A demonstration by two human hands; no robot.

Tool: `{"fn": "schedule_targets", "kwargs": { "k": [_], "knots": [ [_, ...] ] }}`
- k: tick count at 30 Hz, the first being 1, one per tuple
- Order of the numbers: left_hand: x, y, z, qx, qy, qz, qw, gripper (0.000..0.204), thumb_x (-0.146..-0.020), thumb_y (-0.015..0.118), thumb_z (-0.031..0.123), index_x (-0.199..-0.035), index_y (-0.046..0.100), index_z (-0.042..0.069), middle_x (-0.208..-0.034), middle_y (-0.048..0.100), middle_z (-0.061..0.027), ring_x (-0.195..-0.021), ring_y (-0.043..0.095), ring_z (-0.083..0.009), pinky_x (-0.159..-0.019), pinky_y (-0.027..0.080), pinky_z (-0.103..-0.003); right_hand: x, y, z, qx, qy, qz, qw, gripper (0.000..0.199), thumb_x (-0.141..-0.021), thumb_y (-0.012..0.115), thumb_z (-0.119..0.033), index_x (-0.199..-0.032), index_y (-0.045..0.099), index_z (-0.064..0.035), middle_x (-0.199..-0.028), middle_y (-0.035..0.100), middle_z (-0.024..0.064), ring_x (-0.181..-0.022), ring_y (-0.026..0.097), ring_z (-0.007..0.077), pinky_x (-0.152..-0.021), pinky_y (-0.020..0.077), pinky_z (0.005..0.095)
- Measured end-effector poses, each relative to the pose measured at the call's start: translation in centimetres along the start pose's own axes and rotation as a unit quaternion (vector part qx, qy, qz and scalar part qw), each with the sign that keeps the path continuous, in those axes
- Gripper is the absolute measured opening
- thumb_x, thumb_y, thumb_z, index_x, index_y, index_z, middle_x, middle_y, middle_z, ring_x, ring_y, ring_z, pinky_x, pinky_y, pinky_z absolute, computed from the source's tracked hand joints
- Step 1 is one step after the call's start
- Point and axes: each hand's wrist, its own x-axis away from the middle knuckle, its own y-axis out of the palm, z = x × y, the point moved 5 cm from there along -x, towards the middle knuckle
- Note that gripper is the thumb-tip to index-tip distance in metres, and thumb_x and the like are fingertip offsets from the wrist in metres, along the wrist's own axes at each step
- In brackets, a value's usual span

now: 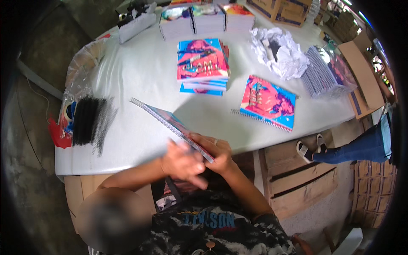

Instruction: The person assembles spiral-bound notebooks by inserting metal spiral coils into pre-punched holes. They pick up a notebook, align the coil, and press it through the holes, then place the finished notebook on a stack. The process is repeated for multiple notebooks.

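A spiral notebook [173, 121] is tilted above the near edge of the table, its pale coil running along the side toward me. My right hand [216, 154] grips its near end, with the thumb over the cover. Beside the coil, my left hand [183, 163] is smeared by motion, but its fingers look stretched apart and seem to hold nothing. Another coil-bound notebook [270, 102] with a pink and blue cover lies to the right. Beyond my hands stands an uneven stack of similar covers [199, 59], with dark pen-like items on top.
Black plastic coils [87, 121] lie at the table's left, beside a blue tape roll [69, 111]. Crumpled white paper [282, 55], a wrapped notebook stack [325, 74] and an open carton [361, 80] stand right. Paper stacks [208, 21] line the back. Another person's leg [348, 151] shows at right.
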Motion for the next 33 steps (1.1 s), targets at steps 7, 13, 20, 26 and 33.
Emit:
{"fn": "schedule_targets", "kwargs": {
  "k": [7,13,20,26,33],
  "knots": [
    [-0.7,1.8,0.9,0.06,-0.065,-0.116,0.989,0.108,-0.075,0.044,0.074,-0.138,0.015,-0.008,-0.138,0.009,-0.038,-0.129,0.01,-0.0547,-0.101,0.009,-0.066,0.2,-0.5,0.4,-0.01,0.036,0.009,0.999,0.044,-0.073,0.066,-0.005,-0.116,0.056,-0.0003,-0.108,0.063,0.0176,-0.095,0.063,0.0309,-0.076,0.0522,0.0354],
    [-8.1,-1.1,-0.5,0.326,-0.311,-0.118,0.885,0.071,-0.091,0.042,0.036,-0.135,0.016,-0.014,-0.135,0.021,-0.0395,-0.127,0.027,-0.048,-0.105,0.022,-0.05,-0.9,-1.0,-3.1,-0.104,-0.038,0.055,0.992,0.064,-0.086,0.051,-0.041,-0.136,0.033,-0.0049,-0.146,0.016,0.0212,-0.136,0.013,0.0389,-0.109,0.0079,0.0515],
    [-5.1,0.0,-4.5,0.503,-0.675,0.009,0.54,0.018,-0.089,0.058,0.01,-0.1,0.061,-0.003,-0.083,0.064,-0.0045,-0.07,0.056,-0.006,-0.062,0.046,-0.02,-3.5,-5.9,-3.1,-0.074,0.344,-0.016,0.936,0.025,-0.082,0.062,-0.017,-0.104,0.06,-0.0031,-0.088,0.062,0.0084,-0.079,0.061,0.0264,-0.075,0.0464,0.0373],
    [-1.8,4.5,-3.8,0.593,-0.652,0.04,0.471,0.013,-0.087,0.06,0.005,-0.097,0.062,-0.003,-0.088,0.066,-0.0063,-0.078,0.059,-0.0071,-0.071,0.049,-0.022,-1.3,-6.0,-0.6,0.044,0.371,-0.084,0.924,0.024,-0.089,0.055,-0.02,-0.093,0.059,0.003,-0.08,0.061,0.0203,-0.071,0.059,0.0384,-0.063,0.0453,0.0379],
    [-2.4,4.6,-3.4,0.606,-0.636,0.032,0.476,0.014,-0.087,0.06,0.005,-0.097,0.063,-0.003,-0.089,0.066,-0.0064,-0.081,0.06,-0.0081,-0.073,0.049,-0.023,-0.4,-5.9,-0.6,-0.039,0.387,-0.097,0.916,0.021,-0.087,0.058,-0.016,-0.093,0.06,0.004,-0.081,0.063,0.0202,-0.073,0.062,0.0313,-0.063,0.0463,0.0344]
  ]
}}
